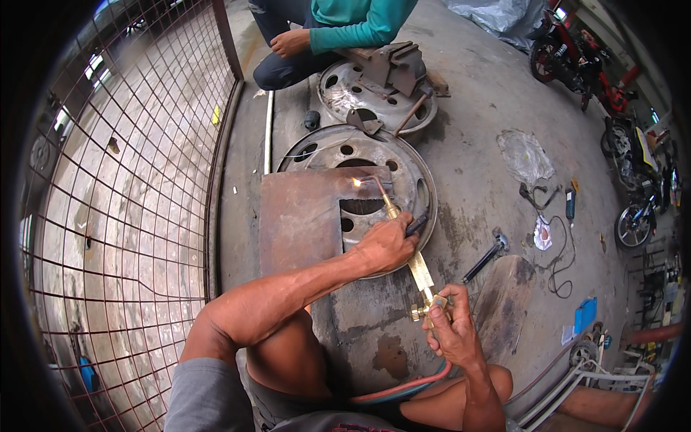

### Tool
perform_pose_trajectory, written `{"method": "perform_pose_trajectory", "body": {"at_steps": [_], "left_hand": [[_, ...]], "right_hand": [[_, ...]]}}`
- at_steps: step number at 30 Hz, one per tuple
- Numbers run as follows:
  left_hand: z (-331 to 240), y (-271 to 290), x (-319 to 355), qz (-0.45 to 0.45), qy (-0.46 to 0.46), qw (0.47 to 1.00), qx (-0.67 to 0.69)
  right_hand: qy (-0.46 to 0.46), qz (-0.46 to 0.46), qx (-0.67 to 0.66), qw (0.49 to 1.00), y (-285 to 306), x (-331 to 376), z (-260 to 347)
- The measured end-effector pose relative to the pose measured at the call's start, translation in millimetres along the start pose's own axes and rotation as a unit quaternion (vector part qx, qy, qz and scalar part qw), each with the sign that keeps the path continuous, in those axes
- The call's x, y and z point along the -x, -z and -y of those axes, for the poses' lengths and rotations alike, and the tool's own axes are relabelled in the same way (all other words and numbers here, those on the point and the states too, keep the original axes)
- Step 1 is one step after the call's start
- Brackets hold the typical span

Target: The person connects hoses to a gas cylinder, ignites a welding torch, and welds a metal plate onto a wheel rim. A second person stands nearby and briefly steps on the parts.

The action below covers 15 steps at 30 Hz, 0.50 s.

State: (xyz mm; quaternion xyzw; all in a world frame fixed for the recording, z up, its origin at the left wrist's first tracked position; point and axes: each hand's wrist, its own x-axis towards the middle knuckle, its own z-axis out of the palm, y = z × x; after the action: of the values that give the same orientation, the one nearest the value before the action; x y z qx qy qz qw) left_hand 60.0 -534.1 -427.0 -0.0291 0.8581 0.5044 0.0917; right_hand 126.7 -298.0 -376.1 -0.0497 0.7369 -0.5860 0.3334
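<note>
A brass gas torch [419, 271] runs across the middle, its bent tip over a rusty steel plate [299, 216]. A small flame [357, 183] shows at the plate's notched upper part. My left hand [389, 243] is closed around the torch's front body, and a short black stick-like piece [417, 225] pokes out by its fingers. At the rear valves my right hand [452, 325] is closed on the torch, thumb and fingers by a brass knob [416, 312]. The plate lies on a steel wheel rim [425, 180]. Red and blue-green hoses [403, 389] trail below my right hand.
Behind stands a second wheel rim [331, 104] bearing a bench vise [396, 68]. A crouching person's green sleeve [360, 32] is beside it. Wire mesh fencing [144, 158] lines the left. A hammer [484, 261], a cable [554, 263] and motorcycles [633, 151] are at right.
</note>
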Motion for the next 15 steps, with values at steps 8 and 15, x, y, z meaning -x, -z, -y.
{"method": "perform_pose_trajectory", "body": {"at_steps": [8,15], "left_hand": [[0.9,-1.6,-2.9,0.004,0.008,1.000,0.003],[2.9,-2.9,-3.4,0.000,0.004,1.000,0.005]], "right_hand": [[0.002,0.006,0.010,1.000,0.4,-0.8,4.1],[0.004,0.011,-0.004,1.000,0.1,-1.2,2.0]]}}
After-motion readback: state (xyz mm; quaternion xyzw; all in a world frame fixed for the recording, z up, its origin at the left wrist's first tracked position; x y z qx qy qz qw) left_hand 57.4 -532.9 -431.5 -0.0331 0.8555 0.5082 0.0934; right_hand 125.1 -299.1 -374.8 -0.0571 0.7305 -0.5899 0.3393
